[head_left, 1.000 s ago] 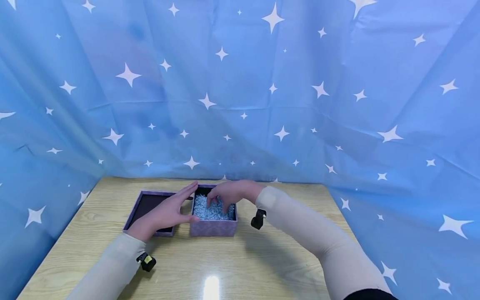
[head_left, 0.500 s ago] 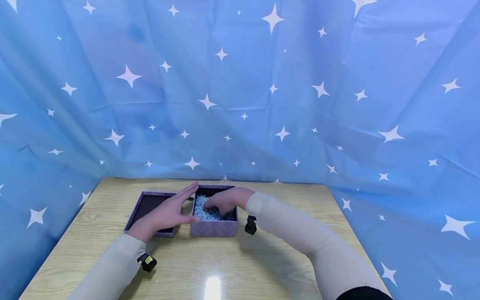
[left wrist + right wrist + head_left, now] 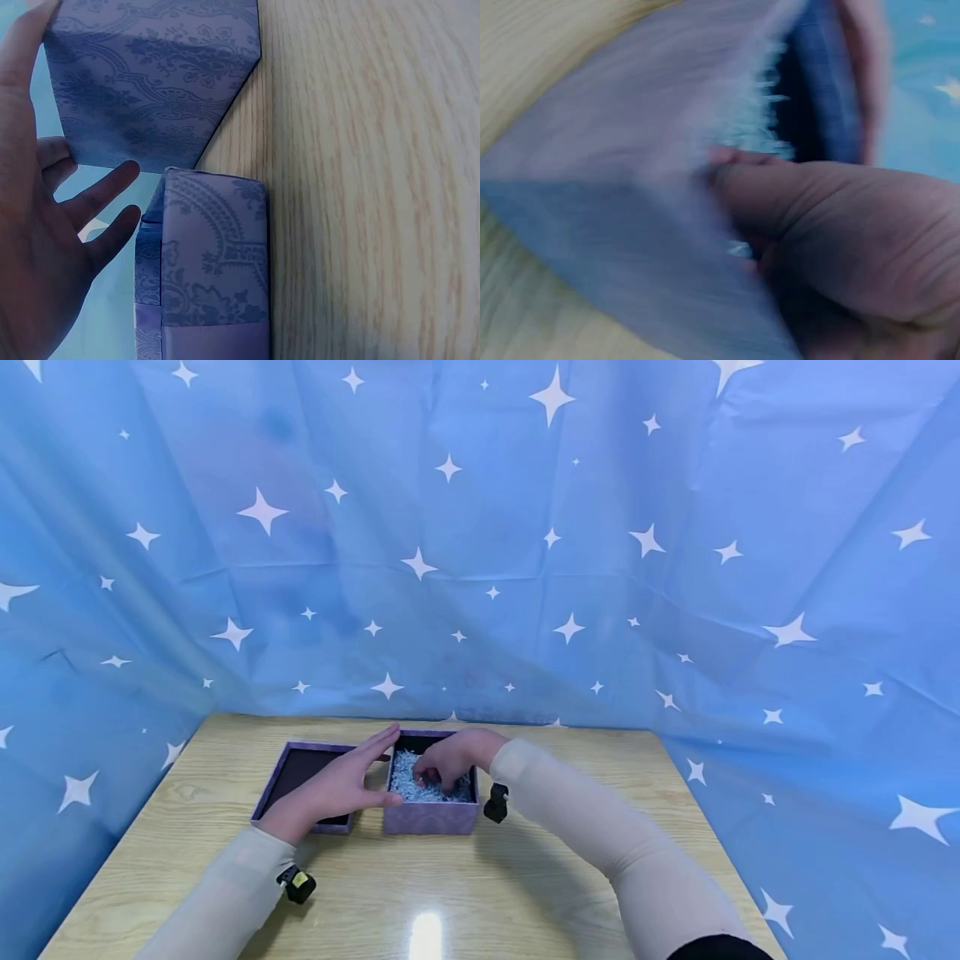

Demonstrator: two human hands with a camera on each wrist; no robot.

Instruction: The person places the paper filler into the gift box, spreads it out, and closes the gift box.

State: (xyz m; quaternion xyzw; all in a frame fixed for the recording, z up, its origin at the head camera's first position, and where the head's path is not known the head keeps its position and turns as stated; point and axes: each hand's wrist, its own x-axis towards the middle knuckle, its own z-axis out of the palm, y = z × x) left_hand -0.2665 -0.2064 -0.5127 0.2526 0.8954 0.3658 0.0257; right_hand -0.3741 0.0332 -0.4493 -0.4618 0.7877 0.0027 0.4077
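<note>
A purple patterned box [image 3: 431, 817] stands on the table, filled with pale blue shredded paper [image 3: 405, 777]. My left hand [image 3: 337, 789] rests at its left side, fingers fairly straight, with the thumb at the front corner and fingertips at the back. In the left wrist view, two fingers [image 3: 105, 196] of this hand stand apart from the box [image 3: 150, 82]. My right hand [image 3: 453, 758] reaches into the box from the right, fingers curled in the shredded paper. The right wrist view shows paper strands [image 3: 739, 248] under the thumb; the fingertips are mostly hidden.
The matching box lid [image 3: 307, 768] lies left of the box, dark inside up, partly behind my left forearm. A wooden table [image 3: 375, 893] carries both. A blue star-patterned cloth [image 3: 480, 527] hangs behind and along the sides.
My right hand has pushed deeper into the shredded paper, its spread fingers curling in, then risen slightly, uncovering more paper. The left hand, box and lid have kept their places.
</note>
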